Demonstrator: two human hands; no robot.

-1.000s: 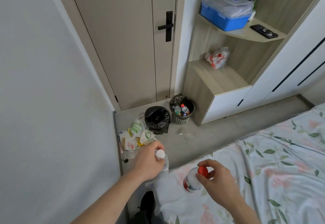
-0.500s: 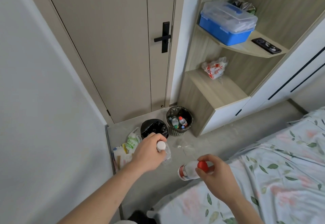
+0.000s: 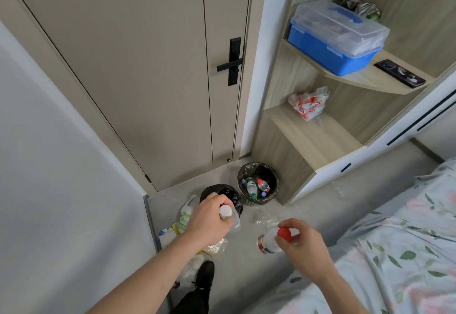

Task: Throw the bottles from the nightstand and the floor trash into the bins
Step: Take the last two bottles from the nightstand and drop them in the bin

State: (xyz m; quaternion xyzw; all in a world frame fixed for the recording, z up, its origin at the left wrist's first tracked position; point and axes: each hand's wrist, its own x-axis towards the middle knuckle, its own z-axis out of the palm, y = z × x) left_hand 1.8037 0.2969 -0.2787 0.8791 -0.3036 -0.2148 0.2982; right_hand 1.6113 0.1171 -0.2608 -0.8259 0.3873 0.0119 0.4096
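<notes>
Bottles in both hands: left hand (image 3: 206, 220) gripping white-cap bottle (image 3: 228, 215), right hand (image 3: 304, 248) gripping red-cap bottle (image 3: 271, 239). I'm carrying them binward; next, dropping into bottle bin (image 3: 257, 183).

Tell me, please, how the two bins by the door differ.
The woven bin stands nearer the shelf unit and shows bottles inside; the black-bagged bin stands nearer the floor trash, its contents not visible. The left hand overlaps the black-bagged bin; the woven bin is unobstructed. Both have dark liners.
</notes>
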